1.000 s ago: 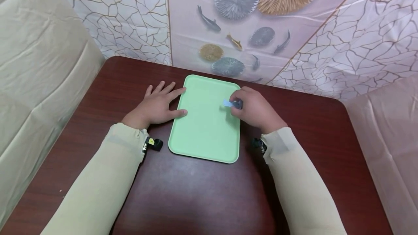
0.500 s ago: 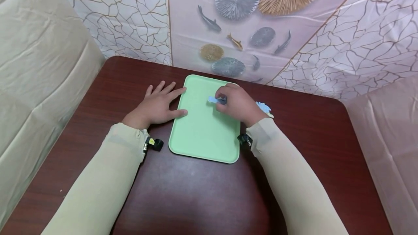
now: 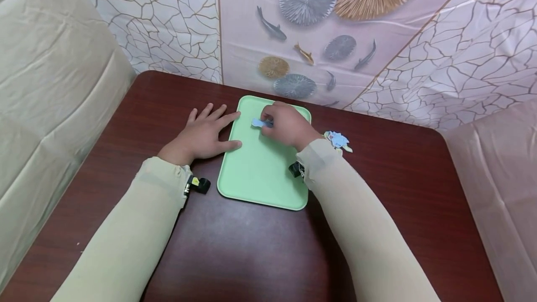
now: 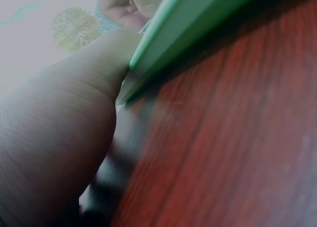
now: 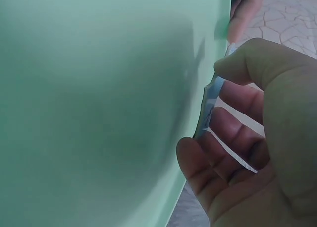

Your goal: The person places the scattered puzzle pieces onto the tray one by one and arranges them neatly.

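A light green rectangular tray [image 3: 256,176] lies on the dark table in the head view. My left hand [image 3: 199,136] is spread flat at its left side, with thumb and index fingertip on the rim. Over the tray's upper half, my right hand [image 3: 287,125] pinches a thin, flat blue piece [image 3: 258,123] with an irregular edge. In the right wrist view the blue piece [image 5: 210,100] sits between thumb and fingers, close above the tray surface, casting a shadow. Whether it touches the tray I cannot tell. Curled fingers hide part of it.
Right of the tray, beyond my right wrist, a small pile of flat blue and pale green pieces [image 3: 337,139] lies on the reddish-brown table [image 3: 402,176]. A patterned cloth wall [image 3: 168,17] stands behind the table's far edge. Each wrist wears a small black camera.
My right hand has moved left across the tray with the blue piece in its fingers. The pile at the right has come into sight. My left hand has stayed in place.
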Action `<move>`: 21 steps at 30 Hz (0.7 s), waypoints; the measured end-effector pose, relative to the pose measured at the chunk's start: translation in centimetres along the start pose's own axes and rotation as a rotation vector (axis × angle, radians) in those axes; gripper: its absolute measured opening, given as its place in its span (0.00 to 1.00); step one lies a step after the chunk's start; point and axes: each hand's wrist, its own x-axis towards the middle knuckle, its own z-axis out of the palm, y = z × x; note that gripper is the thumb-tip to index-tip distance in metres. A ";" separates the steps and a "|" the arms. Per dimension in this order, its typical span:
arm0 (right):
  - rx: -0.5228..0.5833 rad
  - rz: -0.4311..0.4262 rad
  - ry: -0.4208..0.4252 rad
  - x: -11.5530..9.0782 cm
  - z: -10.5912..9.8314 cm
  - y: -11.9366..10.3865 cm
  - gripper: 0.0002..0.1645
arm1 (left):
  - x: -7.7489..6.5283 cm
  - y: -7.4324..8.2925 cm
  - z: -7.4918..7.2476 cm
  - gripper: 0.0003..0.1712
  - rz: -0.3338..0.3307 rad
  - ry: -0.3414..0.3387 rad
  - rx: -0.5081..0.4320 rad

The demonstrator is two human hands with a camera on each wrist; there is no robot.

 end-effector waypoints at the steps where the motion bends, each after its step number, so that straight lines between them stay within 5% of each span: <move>1: -0.001 0.001 0.000 0.3 0.1 -0.2 0.12 | 0.0 0.0 0.0 0.54 -0.001 -0.001 0.001; 21: -0.014 0.107 0.004 4.1 1.2 -1.1 0.13 | 0.0 -0.1 -0.1 0.53 0.001 -0.002 -0.003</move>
